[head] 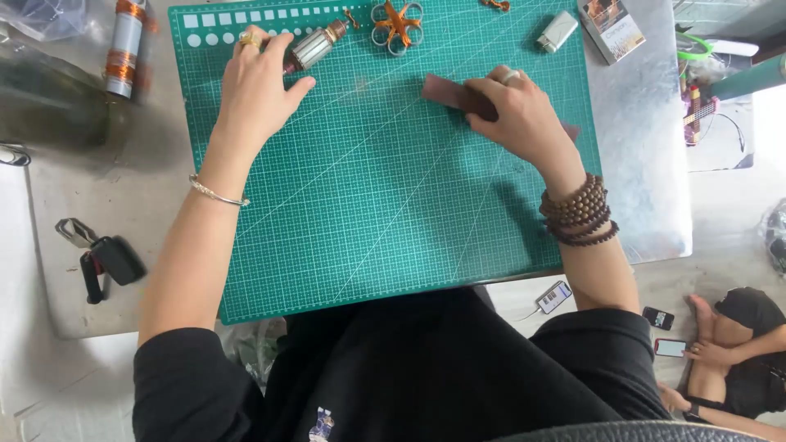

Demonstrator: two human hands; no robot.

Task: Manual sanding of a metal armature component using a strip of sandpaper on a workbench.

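Observation:
My left hand (258, 90) rests on the far left part of a green cutting mat (385, 205), its fingers over a small motor armature (313, 47) with copper windings. My right hand (520, 115) holds a flat dark reddish-brown strip (454, 94) down against the mat. A ring shows on each hand, a thin bangle on the left wrist and dark bead bracelets on the right wrist.
An orange star-shaped winding frame (397, 23) and a small silver lighter (557, 31) lie at the mat's far edge. A copper-wound cylinder (124, 45) stands far left, car keys (98, 258) near left. A small box (612, 29) lies far right. Another person sits on the floor (729, 352).

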